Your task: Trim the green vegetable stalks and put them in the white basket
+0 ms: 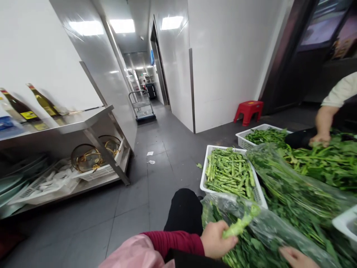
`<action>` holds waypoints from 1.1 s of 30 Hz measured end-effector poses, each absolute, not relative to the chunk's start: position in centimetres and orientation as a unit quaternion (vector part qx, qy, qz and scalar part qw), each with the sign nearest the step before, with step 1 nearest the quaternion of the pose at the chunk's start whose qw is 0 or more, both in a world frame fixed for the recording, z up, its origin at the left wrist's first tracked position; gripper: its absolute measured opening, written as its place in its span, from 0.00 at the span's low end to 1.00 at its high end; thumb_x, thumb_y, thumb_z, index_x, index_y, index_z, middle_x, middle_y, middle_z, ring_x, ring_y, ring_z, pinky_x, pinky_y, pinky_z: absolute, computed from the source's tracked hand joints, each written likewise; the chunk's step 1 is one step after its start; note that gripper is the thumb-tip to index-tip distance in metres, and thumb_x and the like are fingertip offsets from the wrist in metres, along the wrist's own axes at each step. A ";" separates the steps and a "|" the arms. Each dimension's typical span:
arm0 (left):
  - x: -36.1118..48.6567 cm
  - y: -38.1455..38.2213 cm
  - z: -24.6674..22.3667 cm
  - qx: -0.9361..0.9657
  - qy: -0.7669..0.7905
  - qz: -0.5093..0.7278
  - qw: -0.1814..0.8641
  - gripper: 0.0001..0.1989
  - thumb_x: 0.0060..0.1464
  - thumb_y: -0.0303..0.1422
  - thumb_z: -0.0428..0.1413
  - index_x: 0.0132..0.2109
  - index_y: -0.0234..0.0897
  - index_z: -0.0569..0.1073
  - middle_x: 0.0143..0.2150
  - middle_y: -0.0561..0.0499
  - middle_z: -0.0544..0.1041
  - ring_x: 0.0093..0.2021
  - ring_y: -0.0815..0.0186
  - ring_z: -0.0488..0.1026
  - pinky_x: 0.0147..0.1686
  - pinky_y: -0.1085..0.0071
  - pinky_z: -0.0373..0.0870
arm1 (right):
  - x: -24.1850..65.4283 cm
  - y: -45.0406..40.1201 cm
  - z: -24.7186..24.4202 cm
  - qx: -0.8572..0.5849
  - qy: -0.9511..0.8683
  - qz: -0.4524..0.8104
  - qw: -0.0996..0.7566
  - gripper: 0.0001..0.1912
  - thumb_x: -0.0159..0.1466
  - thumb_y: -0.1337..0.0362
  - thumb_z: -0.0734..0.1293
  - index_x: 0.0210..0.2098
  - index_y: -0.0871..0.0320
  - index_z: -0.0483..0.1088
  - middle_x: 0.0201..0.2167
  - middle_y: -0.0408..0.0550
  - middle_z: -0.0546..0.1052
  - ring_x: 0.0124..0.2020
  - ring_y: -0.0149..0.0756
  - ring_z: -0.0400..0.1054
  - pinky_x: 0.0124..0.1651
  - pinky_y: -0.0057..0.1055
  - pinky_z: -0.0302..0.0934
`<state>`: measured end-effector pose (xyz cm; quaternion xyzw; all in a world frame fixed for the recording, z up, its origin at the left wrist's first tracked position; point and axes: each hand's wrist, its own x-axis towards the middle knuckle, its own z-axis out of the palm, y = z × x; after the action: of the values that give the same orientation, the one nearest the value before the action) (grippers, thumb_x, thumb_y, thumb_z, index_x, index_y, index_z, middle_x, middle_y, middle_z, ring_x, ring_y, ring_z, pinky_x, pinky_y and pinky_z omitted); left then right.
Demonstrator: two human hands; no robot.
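Observation:
My left hand (217,240) is closed round a pale green stalk (241,223), whose far end points up and right. At the bottom edge, my right hand (297,257) is partly in view beside a clear plastic bag (275,227) of leafy greens; the frame cuts it off, and whether its fingers hold anything is hidden. Leaves lie beneath both hands. Just beyond the bag stands a white basket (203,178) filled with cut green stalks (228,171).
Another person's hand (320,139) touches leafy greens at the right, near a second white basket (241,139). A red stool (249,111) stands by the wall. Steel shelving (122,175) with bottles and baskets is at the left; a trolley (142,106) stands in the corridor.

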<state>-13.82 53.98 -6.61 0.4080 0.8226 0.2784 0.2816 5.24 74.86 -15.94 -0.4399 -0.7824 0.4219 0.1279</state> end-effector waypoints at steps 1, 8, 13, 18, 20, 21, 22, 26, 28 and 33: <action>-13.7 53.9 -6.5 0.407 0.821 0.289 0.277 0.16 0.45 0.43 0.52 0.35 0.36 0.71 0.24 0.55 0.67 0.25 0.72 0.61 0.24 0.77 0.55 | 4.6 73.4 -14.2 -0.439 -0.747 0.483 0.123 0.15 0.45 0.48 0.61 0.20 0.51 0.70 0.16 0.47 0.69 0.20 0.41 0.66 0.22 0.33 0.58; -13.9 54.3 -6.5 0.475 0.788 0.323 0.223 0.13 0.48 0.41 0.50 0.36 0.36 0.68 0.25 0.55 0.68 0.25 0.72 0.63 0.27 0.77 0.59 | 0.2 67.2 -5.4 -0.356 -0.524 0.748 0.198 0.24 0.51 0.51 0.66 0.42 0.58 0.63 0.14 0.31 0.50 0.14 0.21 0.39 0.15 0.21 0.33; -14.6 53.9 -5.8 0.540 0.771 0.290 0.174 0.12 0.51 0.40 0.49 0.39 0.37 0.67 0.32 0.51 0.72 0.32 0.68 0.69 0.33 0.74 0.63 | 0.1 66.5 -4.0 -0.345 -0.493 0.756 0.258 0.19 0.51 0.54 0.67 0.38 0.58 0.62 0.15 0.31 0.51 0.14 0.19 0.38 0.15 0.20 0.32; -14.7 53.4 -5.0 0.599 0.751 0.269 0.073 0.15 0.54 0.38 0.46 0.47 0.37 0.64 0.40 0.47 0.71 0.39 0.65 0.69 0.39 0.71 0.65 | -0.8 65.4 -3.4 -0.396 -0.501 0.705 0.308 0.18 0.50 0.51 0.67 0.32 0.58 0.62 0.14 0.31 0.52 0.13 0.20 0.40 0.14 0.20 0.34; -14.7 53.3 -4.8 0.620 0.738 0.263 0.046 0.17 0.55 0.36 0.45 0.51 0.38 0.63 0.41 0.46 0.70 0.40 0.64 0.69 0.40 0.70 0.65 | -1.3 65.3 -3.3 -0.417 -0.503 0.679 0.335 0.19 0.48 0.51 0.68 0.31 0.58 0.62 0.14 0.31 0.54 0.12 0.20 0.42 0.14 0.21 0.36; -14.8 53.3 -4.8 0.627 0.732 0.262 0.041 0.17 0.55 0.35 0.45 0.51 0.38 0.62 0.41 0.46 0.69 0.40 0.64 0.68 0.40 0.70 0.65 | -1.6 65.2 -3.3 -0.428 -0.498 0.669 0.349 0.20 0.47 0.51 0.68 0.30 0.58 0.63 0.13 0.32 0.54 0.12 0.21 0.42 0.14 0.21 0.37; -14.8 53.3 -4.8 0.630 0.728 0.267 0.044 0.17 0.55 0.34 0.44 0.52 0.39 0.62 0.41 0.46 0.68 0.40 0.65 0.68 0.40 0.70 0.65 | -1.8 65.1 -3.3 -0.439 -0.487 0.663 0.362 0.19 0.47 0.50 0.68 0.28 0.58 0.63 0.12 0.32 0.54 0.12 0.21 0.43 0.14 0.22 0.38; -14.9 53.3 -5.0 0.612 0.714 0.320 0.112 0.15 0.54 0.32 0.45 0.50 0.38 0.62 0.42 0.46 0.67 0.41 0.66 0.67 0.41 0.70 0.65 | -3.0 64.6 -3.3 -0.450 -0.421 0.677 0.403 0.20 0.47 0.49 0.67 0.24 0.58 0.61 0.12 0.34 0.58 0.12 0.21 0.42 0.14 0.22 0.36; -14.5 53.0 -4.9 0.593 0.712 0.348 0.142 0.15 0.53 0.31 0.46 0.49 0.37 0.62 0.43 0.46 0.67 0.42 0.66 0.66 0.43 0.69 0.64 | -3.2 64.0 -3.2 -0.450 -0.402 0.673 0.429 0.20 0.48 0.49 0.66 0.27 0.58 0.61 0.15 0.37 0.62 0.12 0.21 0.43 0.15 0.22 0.37; -12.6 52.5 -5.0 0.508 0.736 0.369 0.254 0.14 0.48 0.30 0.49 0.45 0.37 0.66 0.37 0.49 0.71 0.36 0.67 0.68 0.37 0.71 0.65 | -1.2 64.6 -5.4 -0.539 -0.579 0.485 0.374 0.15 0.49 0.52 0.64 0.29 0.57 0.64 0.24 0.48 0.72 0.21 0.34 0.63 0.22 0.29 0.56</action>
<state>-12.60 52.45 -5.05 0.5078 0.7355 0.3695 0.2542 -1.22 64.56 -5.41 -0.5385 -0.5785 0.4852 0.3740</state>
